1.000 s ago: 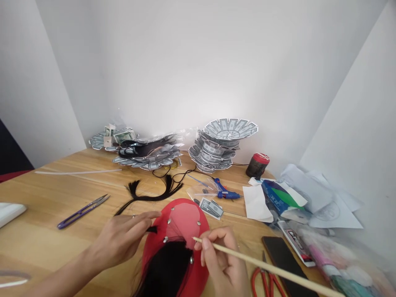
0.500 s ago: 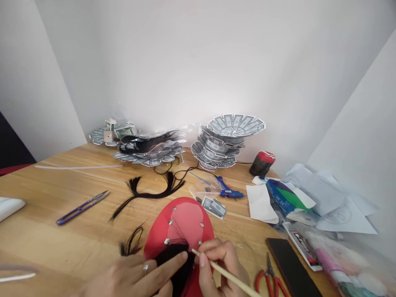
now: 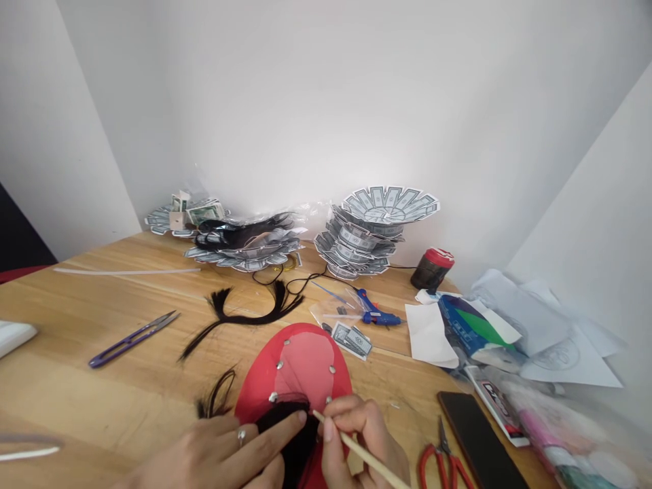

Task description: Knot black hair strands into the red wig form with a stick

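A red oval piece (image 3: 255,380) with a paler pink centre and several silver studs lies at the front of the table. Black hair-like strands (image 3: 293,441) cover its lower part. My left hand (image 3: 229,451), a ring on one finger, lies over the strands with its index finger stretched out and pressing on them. Between the thumb and fingers of my right hand (image 3: 361,441) is a thin pale wooden stick (image 3: 374,463); its tip meets the upper right edge of the strands, beside my left fingertip.
Purple snips (image 3: 133,339) and black strand bundles (image 3: 249,318) lie left. Stacked banknote-print paper bowls (image 3: 356,238) stand behind a blue glue gun (image 3: 379,316). At right are red-handled pliers (image 3: 442,458), a dark phone (image 3: 481,441), papers and plastic bags.
The stick and my right fingers have shifted very slightly left. My left hand still presses on the strands in nearly the same place.
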Tool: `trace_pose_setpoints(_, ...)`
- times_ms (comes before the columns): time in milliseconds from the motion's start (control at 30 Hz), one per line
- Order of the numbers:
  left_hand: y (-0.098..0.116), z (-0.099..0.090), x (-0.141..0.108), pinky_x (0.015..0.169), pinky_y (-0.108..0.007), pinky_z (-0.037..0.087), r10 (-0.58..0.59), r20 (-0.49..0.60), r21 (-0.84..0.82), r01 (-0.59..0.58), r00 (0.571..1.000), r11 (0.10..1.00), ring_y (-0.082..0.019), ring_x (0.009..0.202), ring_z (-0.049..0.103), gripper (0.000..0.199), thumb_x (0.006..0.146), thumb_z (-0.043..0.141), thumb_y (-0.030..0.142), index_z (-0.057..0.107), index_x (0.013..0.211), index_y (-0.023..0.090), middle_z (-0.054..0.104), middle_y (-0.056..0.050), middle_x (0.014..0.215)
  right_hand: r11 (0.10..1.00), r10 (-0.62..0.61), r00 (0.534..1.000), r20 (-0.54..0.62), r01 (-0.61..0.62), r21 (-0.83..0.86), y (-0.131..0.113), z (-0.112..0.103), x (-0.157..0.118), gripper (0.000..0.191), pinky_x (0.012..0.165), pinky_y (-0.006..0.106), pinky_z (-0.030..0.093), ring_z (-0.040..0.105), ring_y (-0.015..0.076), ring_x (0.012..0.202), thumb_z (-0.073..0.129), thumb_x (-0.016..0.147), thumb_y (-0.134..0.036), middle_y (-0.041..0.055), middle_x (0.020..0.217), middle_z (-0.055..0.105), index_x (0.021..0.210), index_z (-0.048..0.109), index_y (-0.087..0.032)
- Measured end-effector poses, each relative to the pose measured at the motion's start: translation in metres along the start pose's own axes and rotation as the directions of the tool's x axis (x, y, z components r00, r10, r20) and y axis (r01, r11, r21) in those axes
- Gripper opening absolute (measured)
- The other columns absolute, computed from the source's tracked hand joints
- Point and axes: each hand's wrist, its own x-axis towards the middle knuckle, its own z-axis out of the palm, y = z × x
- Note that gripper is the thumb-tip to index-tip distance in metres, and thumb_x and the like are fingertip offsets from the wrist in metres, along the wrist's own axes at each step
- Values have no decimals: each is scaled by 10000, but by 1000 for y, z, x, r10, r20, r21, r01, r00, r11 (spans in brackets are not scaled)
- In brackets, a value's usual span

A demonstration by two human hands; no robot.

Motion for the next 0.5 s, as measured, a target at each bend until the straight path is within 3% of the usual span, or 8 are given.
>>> trace_pose_setpoints(500, 0, -4, 6, 497, -247, 520, 11, -42, 53, -9, 999, 999, -107, 460, 640, 451, 1016, 242, 41, 603, 788, 186, 812, -45, 988, 998, -55, 997, 49, 56, -25, 3, -1, -3, 218, 551, 133, 522, 689, 103, 579, 555, 828, -62, -36, 724, 691, 847, 506, -273)
